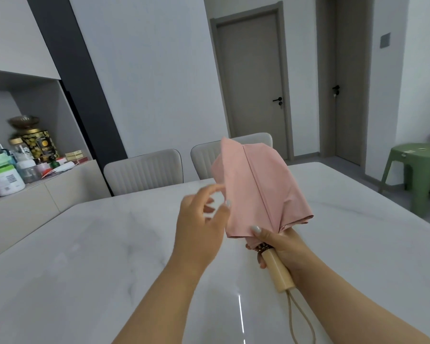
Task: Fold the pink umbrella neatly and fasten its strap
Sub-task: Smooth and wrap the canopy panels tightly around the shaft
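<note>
On the far-left shelf, jar labels are too blurred to read. Above the desk, the left hand hovers spread and empty, nearest the loose canopy edge. The pink umbrella tilts up and away; the right hand grips its base at the wooden handle.

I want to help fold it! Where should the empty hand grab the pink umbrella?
Probably the loose pink flap sticking out on the left of the umbrella, reached from the left. The left hand is open right beside it, while the right hand already grips the handle end.
</note>
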`<state>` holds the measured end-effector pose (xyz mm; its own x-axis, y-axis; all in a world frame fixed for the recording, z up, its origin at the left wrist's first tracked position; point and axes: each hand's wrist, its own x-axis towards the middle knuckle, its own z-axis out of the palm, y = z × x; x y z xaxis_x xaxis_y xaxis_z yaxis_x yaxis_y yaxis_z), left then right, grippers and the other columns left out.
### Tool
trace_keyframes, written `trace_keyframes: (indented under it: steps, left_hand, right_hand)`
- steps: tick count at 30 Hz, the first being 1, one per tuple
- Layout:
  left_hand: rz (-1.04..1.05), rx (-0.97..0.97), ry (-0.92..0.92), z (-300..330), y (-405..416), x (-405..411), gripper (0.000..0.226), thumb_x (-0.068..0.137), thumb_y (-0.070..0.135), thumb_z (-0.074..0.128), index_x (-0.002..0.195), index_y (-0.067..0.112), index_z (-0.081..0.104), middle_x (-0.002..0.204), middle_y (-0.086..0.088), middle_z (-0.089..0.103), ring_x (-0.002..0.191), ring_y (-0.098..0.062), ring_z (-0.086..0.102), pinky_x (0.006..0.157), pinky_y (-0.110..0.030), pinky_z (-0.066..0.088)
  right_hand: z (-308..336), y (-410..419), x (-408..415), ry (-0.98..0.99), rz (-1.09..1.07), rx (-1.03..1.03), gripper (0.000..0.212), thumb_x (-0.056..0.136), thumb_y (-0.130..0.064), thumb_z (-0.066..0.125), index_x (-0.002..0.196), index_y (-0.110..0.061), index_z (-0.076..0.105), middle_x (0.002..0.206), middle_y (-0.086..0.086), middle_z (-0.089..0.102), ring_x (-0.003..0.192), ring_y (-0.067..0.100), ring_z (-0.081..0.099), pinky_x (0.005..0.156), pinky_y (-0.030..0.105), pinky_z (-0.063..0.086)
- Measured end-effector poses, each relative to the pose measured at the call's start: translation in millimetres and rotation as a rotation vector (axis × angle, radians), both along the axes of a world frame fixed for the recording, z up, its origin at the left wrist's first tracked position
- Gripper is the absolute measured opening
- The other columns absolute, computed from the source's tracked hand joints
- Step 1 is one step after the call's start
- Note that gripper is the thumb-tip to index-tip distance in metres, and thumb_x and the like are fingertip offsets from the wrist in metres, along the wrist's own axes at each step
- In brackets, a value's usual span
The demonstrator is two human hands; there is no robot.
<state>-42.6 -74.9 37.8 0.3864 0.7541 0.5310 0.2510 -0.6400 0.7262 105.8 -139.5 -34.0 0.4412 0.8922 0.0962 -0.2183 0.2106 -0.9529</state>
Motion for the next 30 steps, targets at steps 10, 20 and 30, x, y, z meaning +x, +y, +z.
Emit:
trace_keyframes:
  steps: [10,20,30]
  left_hand:
    - [0.006,0.029,0.133,74,54,35,0.056,0.092,0.037,0.055,0.144,0.043,0.035,0.14,-0.002,0.044,0.115,-0.015,0.052,0.103,-0.037,0.044]
    - [-0.081,-0.301,0.399,119,84,21,0.02,0.092,0.024,0.062,0.074,0.017,0.056,0.082,-0.005,0.061,0.075,-0.021,0.061,0.082,-0.037,0.056]
    - [-0.11,-0.461,0.16,129,93,-3,0.027,0.096,0.031,0.06,0.075,0.014,0.054,0.072,-0.005,0.064,0.062,-0.018,0.065,0.081,-0.037,0.054]
  right_hand:
    - [4,-4,-8,-0.113,0.063,-0.003,0.08,0.044,-0.041,0.084,0.107,0.003,0.059,0.068,0.009,0.066,0.053,0.013,0.063,0.042,0.029,0.048]
    - [2,-5,-11,-0.121,0.11,-0.036,0.079,0.049,-0.037,0.086,0.113,-0.002,0.055,0.066,0.007,0.068,0.057,0.015,0.064,0.044,0.03,0.049]
    - [4,-8,-12,-0.147,0.146,-0.023,0.076,0.047,-0.037,0.086,0.111,-0.007,0.057,0.066,0.001,0.07,0.059,0.015,0.065,0.045,0.029,0.05]
